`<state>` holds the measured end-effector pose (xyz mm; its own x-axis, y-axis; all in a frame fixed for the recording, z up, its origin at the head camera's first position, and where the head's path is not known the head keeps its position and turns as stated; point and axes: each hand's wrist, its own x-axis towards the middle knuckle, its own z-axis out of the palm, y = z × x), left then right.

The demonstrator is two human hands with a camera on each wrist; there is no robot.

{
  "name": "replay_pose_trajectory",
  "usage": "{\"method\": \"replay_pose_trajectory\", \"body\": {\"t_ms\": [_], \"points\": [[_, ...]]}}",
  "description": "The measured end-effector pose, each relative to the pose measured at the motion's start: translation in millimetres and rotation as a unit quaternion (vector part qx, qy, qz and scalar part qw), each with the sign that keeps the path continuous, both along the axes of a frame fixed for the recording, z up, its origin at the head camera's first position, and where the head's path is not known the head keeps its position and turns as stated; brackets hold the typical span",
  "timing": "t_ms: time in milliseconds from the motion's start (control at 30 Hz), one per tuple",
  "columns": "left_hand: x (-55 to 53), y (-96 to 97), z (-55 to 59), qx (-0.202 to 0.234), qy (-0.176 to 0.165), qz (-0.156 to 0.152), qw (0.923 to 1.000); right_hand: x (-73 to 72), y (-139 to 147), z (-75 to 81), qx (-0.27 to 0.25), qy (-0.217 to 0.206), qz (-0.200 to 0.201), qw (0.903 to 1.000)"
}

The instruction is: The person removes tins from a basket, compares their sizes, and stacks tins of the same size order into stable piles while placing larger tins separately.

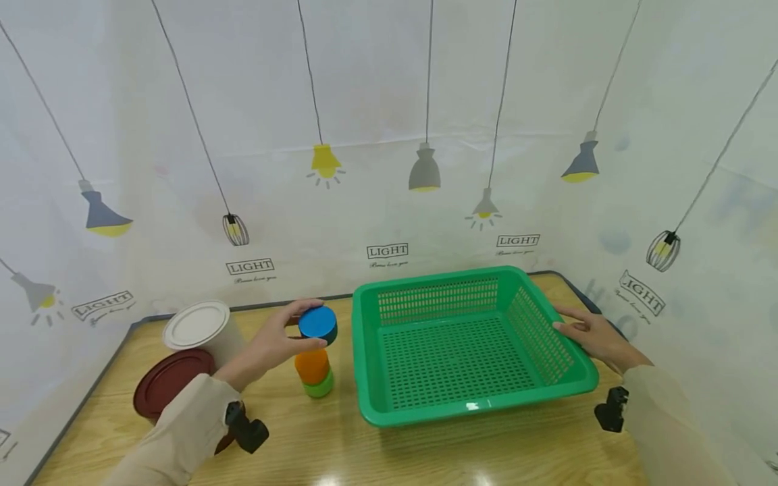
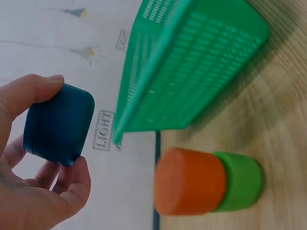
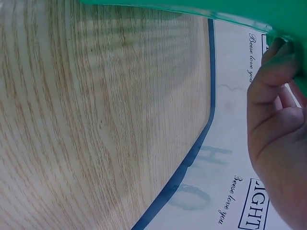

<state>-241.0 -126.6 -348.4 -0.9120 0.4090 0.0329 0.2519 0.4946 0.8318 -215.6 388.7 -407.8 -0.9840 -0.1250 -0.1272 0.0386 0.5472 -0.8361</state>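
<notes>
My left hand (image 1: 271,343) pinches a blue stacking cup (image 1: 318,324) between thumb and fingers, its flat end upward. Below it on the table stand an orange cup (image 1: 313,366) and, under that, a green cup (image 1: 319,387), stacked together. In the left wrist view a gap separates the blue cup (image 2: 61,123) from the orange cup (image 2: 189,182). To the right is a green perforated basket (image 1: 358,351) with nothing in it. My right hand (image 1: 598,339) grips the basket's right rim; in the right wrist view the fingers (image 3: 278,72) curl at that rim, with some fingertips hidden.
Left of the cups stand a white lidded tub (image 1: 200,326) and a container with a dark red lid (image 1: 172,381), partly covered by the left arm. The wooden table (image 1: 340,445) has a dark edge at the back, against a white sheet (image 1: 377,81) printed with lamps.
</notes>
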Motion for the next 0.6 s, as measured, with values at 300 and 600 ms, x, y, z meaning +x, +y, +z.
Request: {"method": "replay_pose_trajectory", "body": {"t_ms": [300,600], "points": [[-4.7,-17.7,-41.9,0.002,-0.027,0.043,0.9987,0.5,-0.8,-0.6,-0.025,-0.014,-0.006,0.9996],[-2.5,-20.3,-60.9,0.013,-0.042,0.093,0.9947,0.1,0.3,-0.7,-0.013,-0.001,-0.004,0.9999]]}}
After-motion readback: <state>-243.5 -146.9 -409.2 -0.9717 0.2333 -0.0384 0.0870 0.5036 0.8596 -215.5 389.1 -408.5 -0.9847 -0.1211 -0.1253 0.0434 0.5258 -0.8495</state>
